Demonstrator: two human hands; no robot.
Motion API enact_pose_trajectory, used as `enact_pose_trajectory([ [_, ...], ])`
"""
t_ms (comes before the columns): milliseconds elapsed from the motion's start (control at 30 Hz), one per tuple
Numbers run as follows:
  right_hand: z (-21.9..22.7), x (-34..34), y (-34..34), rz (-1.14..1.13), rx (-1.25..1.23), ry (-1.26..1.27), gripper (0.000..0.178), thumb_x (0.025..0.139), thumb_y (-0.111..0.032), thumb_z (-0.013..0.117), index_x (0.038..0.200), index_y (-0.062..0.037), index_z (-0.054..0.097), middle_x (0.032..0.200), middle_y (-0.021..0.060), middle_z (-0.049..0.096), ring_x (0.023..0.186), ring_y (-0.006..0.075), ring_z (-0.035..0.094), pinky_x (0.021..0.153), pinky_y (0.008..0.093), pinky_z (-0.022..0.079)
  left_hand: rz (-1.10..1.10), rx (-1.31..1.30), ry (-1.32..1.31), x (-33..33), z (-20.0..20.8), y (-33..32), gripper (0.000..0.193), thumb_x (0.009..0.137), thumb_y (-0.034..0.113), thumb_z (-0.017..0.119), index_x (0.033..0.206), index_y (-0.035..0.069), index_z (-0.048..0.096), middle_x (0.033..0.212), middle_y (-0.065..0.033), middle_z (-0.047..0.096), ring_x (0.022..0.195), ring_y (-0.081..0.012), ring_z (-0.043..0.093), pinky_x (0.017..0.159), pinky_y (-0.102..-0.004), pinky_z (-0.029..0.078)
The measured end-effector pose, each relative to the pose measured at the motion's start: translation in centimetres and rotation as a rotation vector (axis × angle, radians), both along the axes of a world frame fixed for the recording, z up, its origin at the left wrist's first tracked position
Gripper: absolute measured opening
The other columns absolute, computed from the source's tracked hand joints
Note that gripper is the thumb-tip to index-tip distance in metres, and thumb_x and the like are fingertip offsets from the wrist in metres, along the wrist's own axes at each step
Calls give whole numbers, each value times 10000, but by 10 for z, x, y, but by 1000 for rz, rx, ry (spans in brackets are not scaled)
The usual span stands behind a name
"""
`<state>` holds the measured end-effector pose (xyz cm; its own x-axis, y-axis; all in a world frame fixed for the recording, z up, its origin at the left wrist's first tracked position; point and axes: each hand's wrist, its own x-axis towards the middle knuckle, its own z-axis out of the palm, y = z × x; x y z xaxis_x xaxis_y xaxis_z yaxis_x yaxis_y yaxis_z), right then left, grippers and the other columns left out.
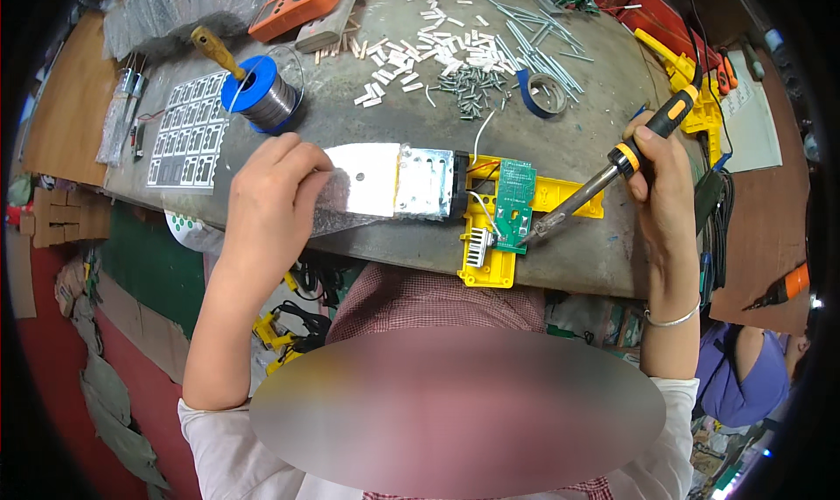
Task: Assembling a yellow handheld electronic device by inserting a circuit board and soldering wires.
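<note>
My right hand (661, 167) is wrapped around the black and yellow handle of a soldering iron (588, 192). The iron slants down to the left, and its tip is at the lower edge of a green circuit board (516, 189); contact is hard to judge. The board lies over an open yellow plastic housing (490, 271), with a finned heat sink (477, 247) beside it and thin wires running to it. A silvery metal part (424, 183) with a black end adjoins the housing. My left hand (276, 194) is pinched at the left end of its pale sheet (363, 178); what the fingers grip is hidden.
A blue solder spool (262, 93) holding a wooden-handled tool stands left. Behind lie screws (472, 89), white pieces (411, 58), metal rods (542, 41), blue tape (541, 95) and an orange meter (296, 6). Yellow housings (691, 84) sit right; the iron's cord (700, 27) rises there.
</note>
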<state>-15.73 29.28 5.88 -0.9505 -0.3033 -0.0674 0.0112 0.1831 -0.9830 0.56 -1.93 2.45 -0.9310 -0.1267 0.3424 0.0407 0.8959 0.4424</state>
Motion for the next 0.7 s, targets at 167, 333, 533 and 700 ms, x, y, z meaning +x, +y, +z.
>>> enact_pose_trajectory([
  [167, 4, -6, 5, -27, 15, 64, 209, 912, -279, 554, 871, -75, 534, 663, -34, 480, 477, 16, 365, 434, 190, 245, 85, 32, -48, 13, -2, -19, 95, 785, -77, 630, 855, -47, 573, 759, -109, 547, 664, -201, 539, 603, -307, 433],
  [333, 4, -4, 3, -21, 9, 42, 216, 909, -290, 555, 852, -83, 530, 661, -34, 479, 479, 15, 369, 436, 188, 247, 254, 218, -310, 10, 9, -31, 118, 769, -57, 662, 858, -56, 583, 703, -140, 589, 630, -210, 564, 616, -325, 453],
  [533, 2, -5, 5, 4, 6, 23, 210, 906, -291, 569, 864, -90, 528, 664, -36, 483, 496, 10, 378, 435, 192, 238, 122, -80, -114, -9, 17, -27, 141, 745, -1, 708, 856, -33, 626, 801, -130, 608, 764, -296, 624, 704, -371, 471],
  [700, 1, -9, 8, 27, -2, 16, 223, 910, -292, 540, 874, -72, 533, 663, -42, 447, 476, 11, 335, 423, 187, 230, -141, 46, 17, -68, 8, 51, 162, 767, 31, 720, 912, -4, 657, 829, -133, 663, 808, -278, 646, 748, -357, 487],
])
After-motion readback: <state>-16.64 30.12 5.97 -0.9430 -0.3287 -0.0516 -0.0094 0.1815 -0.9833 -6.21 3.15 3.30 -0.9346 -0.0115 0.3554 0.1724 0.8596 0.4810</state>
